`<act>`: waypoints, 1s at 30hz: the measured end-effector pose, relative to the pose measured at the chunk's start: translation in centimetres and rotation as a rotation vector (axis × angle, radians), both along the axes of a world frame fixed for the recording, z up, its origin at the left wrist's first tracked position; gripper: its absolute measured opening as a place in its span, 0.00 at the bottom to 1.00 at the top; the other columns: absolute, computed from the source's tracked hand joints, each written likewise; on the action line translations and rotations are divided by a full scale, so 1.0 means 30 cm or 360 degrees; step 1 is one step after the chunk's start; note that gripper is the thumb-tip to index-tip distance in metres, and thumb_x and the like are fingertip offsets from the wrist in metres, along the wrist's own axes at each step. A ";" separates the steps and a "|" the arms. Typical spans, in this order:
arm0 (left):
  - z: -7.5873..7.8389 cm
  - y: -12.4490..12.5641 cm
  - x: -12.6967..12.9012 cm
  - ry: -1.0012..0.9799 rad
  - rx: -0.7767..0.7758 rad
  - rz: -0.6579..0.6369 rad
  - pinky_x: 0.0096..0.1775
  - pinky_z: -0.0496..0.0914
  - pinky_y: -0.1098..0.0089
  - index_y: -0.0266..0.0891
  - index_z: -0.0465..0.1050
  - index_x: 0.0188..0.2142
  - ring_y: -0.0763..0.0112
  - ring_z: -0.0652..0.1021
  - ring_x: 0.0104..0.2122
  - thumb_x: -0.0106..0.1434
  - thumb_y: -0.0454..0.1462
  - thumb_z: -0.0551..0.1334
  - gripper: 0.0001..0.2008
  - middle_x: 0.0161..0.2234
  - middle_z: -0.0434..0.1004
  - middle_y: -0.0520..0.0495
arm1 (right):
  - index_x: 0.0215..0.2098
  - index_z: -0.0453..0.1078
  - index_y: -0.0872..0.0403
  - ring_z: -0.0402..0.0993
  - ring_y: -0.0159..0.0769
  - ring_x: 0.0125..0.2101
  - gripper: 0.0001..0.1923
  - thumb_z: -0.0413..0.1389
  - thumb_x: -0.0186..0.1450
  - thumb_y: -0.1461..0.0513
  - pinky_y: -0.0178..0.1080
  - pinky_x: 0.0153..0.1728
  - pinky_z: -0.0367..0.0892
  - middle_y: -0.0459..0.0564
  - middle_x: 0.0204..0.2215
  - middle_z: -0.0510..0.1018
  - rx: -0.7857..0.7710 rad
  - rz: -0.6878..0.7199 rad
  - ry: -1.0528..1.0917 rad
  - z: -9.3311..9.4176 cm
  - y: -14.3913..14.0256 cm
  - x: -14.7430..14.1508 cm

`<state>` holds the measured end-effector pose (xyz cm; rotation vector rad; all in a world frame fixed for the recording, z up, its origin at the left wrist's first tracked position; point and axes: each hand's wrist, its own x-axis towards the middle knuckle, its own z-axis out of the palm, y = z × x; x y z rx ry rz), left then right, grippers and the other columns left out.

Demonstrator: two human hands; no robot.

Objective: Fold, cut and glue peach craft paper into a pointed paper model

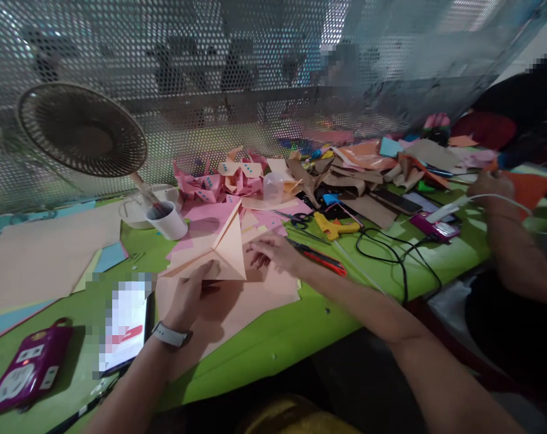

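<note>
My left hand (193,293), with a pale band on its wrist, grips the lower edge of a peach sheet of folded paper (230,247). One pointed flap of that paper stands up, with creases meeting near its middle. Just right of the folded paper, my right hand (273,250) is open, its fingers slightly curled and apart, with nothing visible in them. Beneath both hands lies a larger peach sheet (255,301), partly in shadow.
Behind are pink folded paper pieces (205,184), scissors (300,220), a yellow glue gun (334,226) and a red-black cutter (322,259). A phone (127,325) and purple power strip (33,361) lie left, near a fan (85,132). Another person's hand (493,187) is beside orange paper.
</note>
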<state>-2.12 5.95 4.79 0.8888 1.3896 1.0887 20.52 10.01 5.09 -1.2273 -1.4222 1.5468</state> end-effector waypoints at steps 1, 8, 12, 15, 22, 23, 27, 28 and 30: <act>-0.007 0.003 -0.007 0.0019 0.0014 -0.0001 0.31 0.77 0.67 0.37 0.80 0.32 0.58 0.81 0.32 0.50 0.38 0.70 0.09 0.28 0.80 0.46 | 0.37 0.73 0.55 0.75 0.30 0.24 0.12 0.55 0.66 0.55 0.32 0.28 0.68 0.48 0.28 0.80 0.0167 -0.0073 -0.0192 0.028 0.020 0.039; -0.028 0.014 0.015 -0.0203 -0.0130 0.0131 0.33 0.78 0.64 0.33 0.77 0.36 0.59 0.82 0.32 0.48 0.39 0.71 0.16 0.33 0.81 0.43 | 0.40 0.75 0.57 0.74 0.52 0.47 0.09 0.60 0.60 0.63 0.43 0.42 0.66 0.62 0.44 0.79 0.0594 -0.0203 -0.2097 0.092 0.200 0.357; -0.028 0.012 0.030 -0.0355 -0.0105 0.0133 0.35 0.79 0.62 0.33 0.76 0.35 0.59 0.82 0.33 0.47 0.38 0.72 0.16 0.33 0.80 0.44 | 0.33 0.76 0.54 0.76 0.48 0.42 0.07 0.64 0.55 0.63 0.39 0.37 0.66 0.57 0.37 0.81 0.0478 -0.0037 -0.2171 0.031 0.270 0.413; -0.040 0.015 0.029 -0.0445 -0.0056 0.0086 0.36 0.79 0.59 0.33 0.75 0.33 0.60 0.81 0.31 0.49 0.41 0.71 0.15 0.31 0.79 0.44 | 0.29 0.75 0.54 0.75 0.46 0.39 0.06 0.65 0.53 0.62 0.40 0.36 0.65 0.56 0.32 0.80 0.0443 0.0049 -0.2184 0.014 0.307 0.410; -0.073 0.029 0.013 -0.0497 -0.0053 0.0108 0.35 0.79 0.62 0.33 0.76 0.34 0.64 0.80 0.30 0.51 0.42 0.71 0.15 0.33 0.78 0.44 | 0.26 0.72 0.52 0.75 0.58 0.41 0.07 0.66 0.53 0.62 0.53 0.40 0.67 0.58 0.29 0.77 0.0466 0.0023 -0.2196 0.063 0.322 0.449; -0.076 0.030 0.012 -0.0502 -0.0040 0.0119 0.36 0.79 0.61 0.33 0.76 0.34 0.64 0.80 0.31 0.51 0.42 0.71 0.16 0.33 0.78 0.44 | 0.26 0.71 0.51 0.75 0.60 0.41 0.07 0.66 0.53 0.61 0.54 0.40 0.67 0.58 0.29 0.77 0.0489 -0.0019 -0.2149 0.071 0.312 0.467; -0.080 0.030 0.014 -0.0570 0.0051 0.0150 0.37 0.78 0.60 0.34 0.75 0.38 0.63 0.79 0.33 0.52 0.41 0.71 0.17 0.34 0.79 0.44 | 0.27 0.69 0.50 0.75 0.56 0.37 0.10 0.66 0.51 0.63 0.53 0.39 0.66 0.58 0.31 0.77 0.0466 -0.0235 -0.1773 0.087 0.235 0.532; -0.078 0.030 0.015 -0.0575 0.0048 0.0153 0.37 0.78 0.60 0.34 0.75 0.38 0.63 0.79 0.34 0.52 0.41 0.70 0.17 0.34 0.79 0.44 | 0.28 0.69 0.50 0.75 0.52 0.35 0.11 0.66 0.51 0.63 0.50 0.37 0.66 0.58 0.31 0.77 0.0394 -0.0273 -0.1580 0.086 0.208 0.533; -0.072 0.030 0.018 -0.0566 0.0005 0.0166 0.37 0.78 0.60 0.34 0.76 0.38 0.63 0.79 0.33 0.52 0.41 0.70 0.16 0.34 0.79 0.44 | 0.32 0.69 0.50 0.74 0.43 0.30 0.11 0.65 0.54 0.57 0.45 0.32 0.66 0.56 0.30 0.77 0.0220 -0.0281 -0.1216 0.077 0.149 0.504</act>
